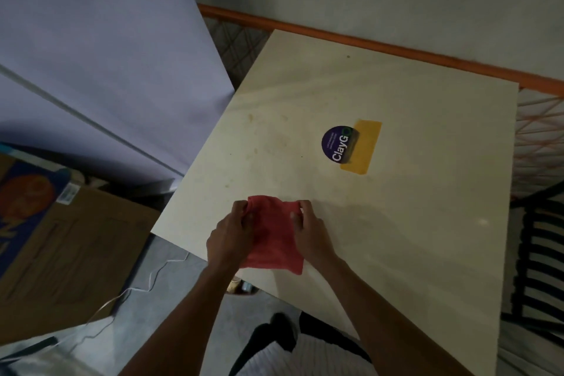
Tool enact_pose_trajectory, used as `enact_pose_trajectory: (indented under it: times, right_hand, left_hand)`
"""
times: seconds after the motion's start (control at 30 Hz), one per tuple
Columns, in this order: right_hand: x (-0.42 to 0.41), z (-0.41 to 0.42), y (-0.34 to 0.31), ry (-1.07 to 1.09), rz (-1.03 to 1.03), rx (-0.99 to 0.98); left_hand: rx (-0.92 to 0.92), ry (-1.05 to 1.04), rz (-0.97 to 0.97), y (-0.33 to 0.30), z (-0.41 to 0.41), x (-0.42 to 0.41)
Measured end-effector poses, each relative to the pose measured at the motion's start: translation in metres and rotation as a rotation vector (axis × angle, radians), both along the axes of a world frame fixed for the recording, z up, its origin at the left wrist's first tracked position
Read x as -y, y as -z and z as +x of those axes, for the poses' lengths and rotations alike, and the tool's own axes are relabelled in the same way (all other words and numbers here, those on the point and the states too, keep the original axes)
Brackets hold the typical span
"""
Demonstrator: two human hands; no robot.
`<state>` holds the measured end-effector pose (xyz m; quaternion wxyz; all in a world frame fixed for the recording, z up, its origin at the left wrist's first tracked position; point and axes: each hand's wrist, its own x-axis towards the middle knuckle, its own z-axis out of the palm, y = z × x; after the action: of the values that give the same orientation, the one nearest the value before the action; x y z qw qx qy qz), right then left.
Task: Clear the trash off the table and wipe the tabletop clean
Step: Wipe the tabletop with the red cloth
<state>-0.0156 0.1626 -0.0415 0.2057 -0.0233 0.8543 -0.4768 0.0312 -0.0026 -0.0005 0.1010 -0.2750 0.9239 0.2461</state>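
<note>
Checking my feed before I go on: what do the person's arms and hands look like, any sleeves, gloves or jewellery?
Both forearms are bare to the bottom edge of the picture, with no sleeves showing. The left hand and right hand wear no gloves; no watch, band or ring shows.

A red cloth (273,235), soft and slightly crumpled, lies on the cream tabletop (412,223) between the two hands. The left hand (229,235) pinches its far left corner and the right hand (308,230) pinches its far right corner, so the far edge is bunched between them. The near part of the cloth lies flat toward the near edge of the tabletop, beside the wrists. The tabletop is pale and smooth, with faint brownish stains (282,140) beyond the hands. Farther beyond the right hand lie a round dark sticker (337,143) with white lettering and, just touching it, a yellow rectangular patch (364,148).
</note>
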Motion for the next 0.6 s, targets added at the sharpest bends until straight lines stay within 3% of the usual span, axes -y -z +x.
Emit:
enact_pose_trajectory:
  times: [0.3, 0.5, 0.6]
  right_hand:
    - [0.037, -0.027, 0.015, 0.048, 0.015, 0.141]
    - [0.041, -0.033, 0.026, 0.188, 0.163, 0.084]
    - [0.033, -0.027, 0.034, 0.302, 0.317, -0.066]
  left_hand:
    - [0.016, 0.106, -0.023, 0.010, -0.052, 0.042]
    - [-0.062, 0.232, -0.058, 0.036, -0.074, 0.055]
    - [-0.113, 0.427, -0.139, 0.054, -0.069, 0.052]
